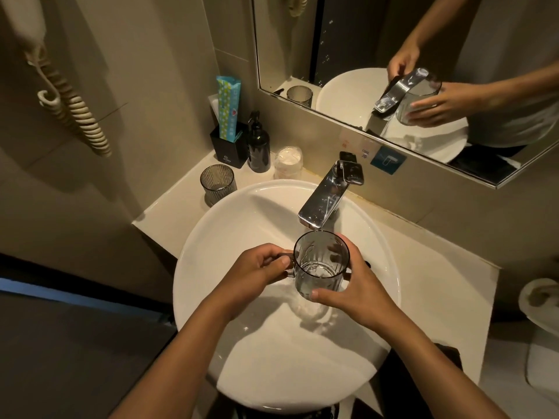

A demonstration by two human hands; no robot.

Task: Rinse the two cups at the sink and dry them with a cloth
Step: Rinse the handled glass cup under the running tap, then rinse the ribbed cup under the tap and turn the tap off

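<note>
White glazed ceramic makes up the largest thing in view, a round countertop basin (230, 237) sitting on a pale stone vanity counter (429, 267), with a wall mirror (357, 49) above that reflects the same hands and cup. From the back edge a chrome block-shaped tap (320, 204) slopes out over the bowl, so its spout ends just above and behind the smoky transparent glass cup with a side handle (320, 264); the cup is held upright under that spout, mouth up, likely so that water runs straight into it, and a little water seems to lie in its bottom, though I cannot tell whether the tap is running. The left hand (257, 270) has its fingers curled together around the handle with the thumb pressed on top, which steadies the cup against turning. The right hand (354, 285) wraps the far side of the glass wall, fingers spread behind it and the thumb pressing the near lower edge, taking the weight over the bowl so spills fall inside. The second ribbed smoky glass tumbler (217, 182) waits upright on the counter at the basin's left rim, near but out of splash range. Behind it stand a black pump bottle (258, 146) and a black square holder with a blue packet (228, 140). No drying cloth is visible.
</note>
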